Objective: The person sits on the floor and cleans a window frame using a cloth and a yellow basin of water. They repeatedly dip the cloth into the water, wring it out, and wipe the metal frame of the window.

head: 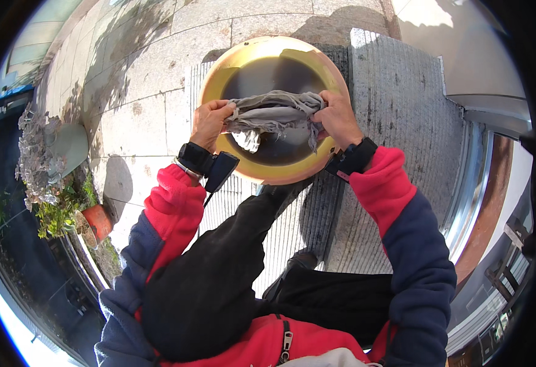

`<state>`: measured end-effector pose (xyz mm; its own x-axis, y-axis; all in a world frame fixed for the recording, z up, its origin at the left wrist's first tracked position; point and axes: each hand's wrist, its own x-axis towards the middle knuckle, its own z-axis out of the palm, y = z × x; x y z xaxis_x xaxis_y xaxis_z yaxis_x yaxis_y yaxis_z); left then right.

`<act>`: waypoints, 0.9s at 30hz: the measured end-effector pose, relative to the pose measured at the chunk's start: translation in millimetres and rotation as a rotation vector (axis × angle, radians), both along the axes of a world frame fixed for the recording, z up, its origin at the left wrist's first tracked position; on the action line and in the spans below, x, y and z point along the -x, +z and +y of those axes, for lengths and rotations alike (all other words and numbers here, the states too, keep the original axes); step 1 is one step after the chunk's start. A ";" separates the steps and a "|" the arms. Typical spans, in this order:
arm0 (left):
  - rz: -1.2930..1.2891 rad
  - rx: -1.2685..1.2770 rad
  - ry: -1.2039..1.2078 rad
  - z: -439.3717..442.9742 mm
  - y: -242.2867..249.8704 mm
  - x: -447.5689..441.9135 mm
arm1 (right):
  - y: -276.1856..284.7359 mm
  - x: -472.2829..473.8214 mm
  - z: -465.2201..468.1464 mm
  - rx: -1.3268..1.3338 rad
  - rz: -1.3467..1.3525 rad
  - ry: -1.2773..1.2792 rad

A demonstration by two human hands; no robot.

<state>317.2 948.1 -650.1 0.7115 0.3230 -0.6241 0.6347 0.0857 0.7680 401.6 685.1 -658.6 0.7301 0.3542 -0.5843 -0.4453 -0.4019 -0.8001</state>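
Note:
A grey, frayed cloth [275,110] is stretched in loose folds between my two hands. My left hand [210,120] grips its left end, thumb on top. At the other end my right hand [338,117] has the bunched fabric closed in its fingers. Below the cloth stands a round yellow basin [217,82] with dark, murky water [277,73] in it. A pale, ragged end of the cloth hangs low over the water; whether it touches the surface I cannot tell. Both hands are over the basin's sides.
The basin rests on a grooved stone step [268,229], beside a higher stone step [396,114] on the right. Stone paving [135,119] extends to the left. An orange flower pot [96,225] and leafy plants [52,215] line the left edge. My knee [213,270] is close below the basin.

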 end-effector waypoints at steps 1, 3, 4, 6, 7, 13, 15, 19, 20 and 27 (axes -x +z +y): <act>-0.009 -0.106 0.003 1.7 -4.2 1.2 | -4.5 1.4 0.0 0.177 -0.157 0.147; -0.102 -0.226 -0.108 0.2 -12.9 1.7 | -11.5 6.4 1.5 0.573 -0.458 0.431; -0.127 -0.269 -0.195 -3.9 -17.7 1.6 | -15.3 11.9 5.4 0.654 -0.471 0.555; -0.104 -0.417 -0.481 -9.7 -25.9 -3.9 | -24.0 23.3 15.5 0.671 -0.671 0.648; -0.150 -0.513 -0.580 -12.6 -28.7 -5.4 | -28.0 27.5 19.4 0.663 -0.782 0.692; 0.084 -0.734 -0.990 -32.7 -43.8 -17.0 | -36.8 28.1 42.4 0.663 -0.682 0.891; 0.092 -0.746 -1.102 -31.9 -43.5 -17.9 | -33.1 31.4 49.4 0.758 -0.628 1.117; 0.151 -0.728 -0.958 -29.7 -42.0 -15.1 | -33.5 22.8 54.4 0.853 -0.551 0.853; 0.115 -0.719 -0.836 -28.6 -41.6 -13.8 | -36.3 15.8 51.7 0.844 -0.559 0.871; 0.388 -0.013 -0.214 -39.7 -49.6 -19.5 | -46.6 18.8 75.6 0.545 -0.461 0.611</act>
